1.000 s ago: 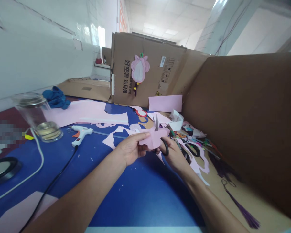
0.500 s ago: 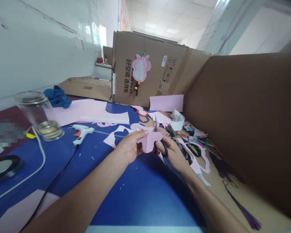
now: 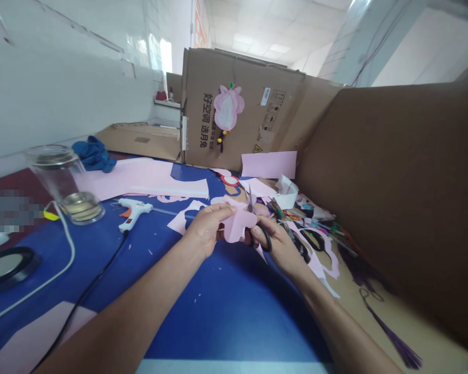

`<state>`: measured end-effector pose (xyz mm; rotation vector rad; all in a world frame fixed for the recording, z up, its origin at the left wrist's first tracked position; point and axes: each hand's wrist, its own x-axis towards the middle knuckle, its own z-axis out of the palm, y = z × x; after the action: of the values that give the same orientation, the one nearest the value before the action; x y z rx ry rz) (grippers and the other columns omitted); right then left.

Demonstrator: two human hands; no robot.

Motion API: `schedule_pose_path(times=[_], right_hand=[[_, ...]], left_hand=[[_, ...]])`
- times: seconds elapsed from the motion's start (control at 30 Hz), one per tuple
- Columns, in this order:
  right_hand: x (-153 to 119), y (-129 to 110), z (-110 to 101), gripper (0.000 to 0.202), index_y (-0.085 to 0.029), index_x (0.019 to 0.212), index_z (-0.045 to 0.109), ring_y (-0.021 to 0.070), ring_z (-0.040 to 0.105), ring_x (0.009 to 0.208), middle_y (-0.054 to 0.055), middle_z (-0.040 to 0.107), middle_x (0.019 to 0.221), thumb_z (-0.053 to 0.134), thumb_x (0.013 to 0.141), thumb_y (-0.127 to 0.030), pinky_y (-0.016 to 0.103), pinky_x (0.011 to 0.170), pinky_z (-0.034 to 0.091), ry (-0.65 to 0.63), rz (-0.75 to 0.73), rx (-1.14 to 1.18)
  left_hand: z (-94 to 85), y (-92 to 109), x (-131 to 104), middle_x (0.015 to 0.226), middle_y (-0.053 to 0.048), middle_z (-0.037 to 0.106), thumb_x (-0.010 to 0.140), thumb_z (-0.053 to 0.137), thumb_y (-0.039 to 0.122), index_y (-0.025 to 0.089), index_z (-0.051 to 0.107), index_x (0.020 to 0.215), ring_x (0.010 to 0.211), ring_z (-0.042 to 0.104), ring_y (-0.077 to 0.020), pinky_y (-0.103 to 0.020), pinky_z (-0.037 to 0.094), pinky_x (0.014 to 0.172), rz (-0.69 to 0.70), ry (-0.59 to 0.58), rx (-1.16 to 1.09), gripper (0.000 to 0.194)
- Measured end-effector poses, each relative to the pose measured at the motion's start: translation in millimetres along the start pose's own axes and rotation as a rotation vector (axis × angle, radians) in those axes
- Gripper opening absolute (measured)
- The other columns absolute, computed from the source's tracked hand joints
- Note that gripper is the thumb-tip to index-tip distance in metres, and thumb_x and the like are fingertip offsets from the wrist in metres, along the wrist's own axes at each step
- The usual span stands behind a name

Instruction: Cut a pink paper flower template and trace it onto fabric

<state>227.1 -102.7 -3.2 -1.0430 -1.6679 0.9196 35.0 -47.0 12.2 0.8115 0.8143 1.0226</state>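
Above the blue table [image 3: 203, 317], my left hand [image 3: 206, 228] pinches a pink paper cutout [image 3: 236, 223] with rounded lobes and a crease down it. My right hand [image 3: 276, 241] is closed on black-handled scissors [image 3: 265, 238], fingers in the loops. The scissor blades point up and away, just beyond the cutout's right side. The cutout hangs between both hands, and part of its left side is hidden by my left fingers.
A glue gun [image 3: 131, 212], a glass jar [image 3: 68, 187] and a tape roll [image 3: 10, 267] lie left. Pink sheets [image 3: 140, 176] are behind. Paper scraps and pens [image 3: 308, 213] clutter the right, beside a tall cardboard wall [image 3: 393, 182]. A purple tassel [image 3: 398, 343] lies front right.
The pink cutout has turned and shifted slightly left in my left hand, showing more of its lobes. My right hand keeps the scissors in nearly the same place.
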Motion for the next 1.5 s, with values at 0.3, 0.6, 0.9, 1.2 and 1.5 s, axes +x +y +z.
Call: schedule_pose_path(times=[0.3,0.6,0.9,1.2,1.5], right_hand=[[-0.9,-1.9,-0.2,0.051,-0.021,0.103,0.074,0.0189,0.054,0.076,0.003,0.067,0.083,0.069,0.100,-0.072,0.032,0.070,0.042,-0.015,0.021,0.008],[-0.3,-2.5,-0.6,0.051,-0.022,0.103,0.076,0.0193,0.055,0.077,0.003,0.067,0.083,0.071,0.099,-0.072,0.032,0.071,0.044,0.010,0.030,0.012],[-0.2,-6.2,-2.7,0.054,-0.021,0.101,0.075,0.0199,0.059,0.078,0.003,0.068,0.083,0.069,0.098,-0.075,0.032,0.073,0.046,-0.033,0.052,-0.033],[-0.5,-12.3,-3.6,0.047,-0.021,0.099,0.073,0.0186,0.059,0.078,0.002,0.068,0.086,0.078,0.093,-0.068,0.032,0.076,0.048,-0.072,0.133,-0.009],[-0.9,-16.6,-4.8,0.047,-0.022,0.103,0.077,0.0185,0.059,0.076,0.001,0.067,0.083,0.083,0.087,-0.065,0.031,0.073,0.049,-0.055,0.170,-0.013]], left_hand=[[3.1,5.6,-3.3,0.074,-0.006,0.072,0.066,0.092,0.029,0.017,0.073,0.077,0.061,0.064,-0.0169,-0.026,0.049,0.053,0.057,0.055,0.008,0.025],[3.8,6.4,-3.4,0.075,-0.005,0.073,0.065,0.091,0.029,0.017,0.072,0.076,0.064,0.066,-0.0167,-0.027,0.053,0.057,0.074,0.055,0.024,0.025],[-3.7,11.2,2.2,0.070,-0.002,0.071,0.064,0.088,0.031,0.018,0.073,0.072,0.057,0.059,-0.0131,-0.024,0.045,0.054,0.146,0.052,0.120,0.022],[-12.3,18.5,4.5,0.070,0.000,0.069,0.062,0.086,0.031,0.019,0.073,0.072,0.061,0.058,-0.0133,-0.025,0.042,0.058,0.230,0.041,0.228,0.021],[-12.3,25.5,1.3,0.067,0.002,0.064,0.060,0.087,0.033,0.019,0.070,0.067,0.061,0.054,-0.0115,-0.024,0.039,0.058,0.270,0.028,0.268,0.023]])
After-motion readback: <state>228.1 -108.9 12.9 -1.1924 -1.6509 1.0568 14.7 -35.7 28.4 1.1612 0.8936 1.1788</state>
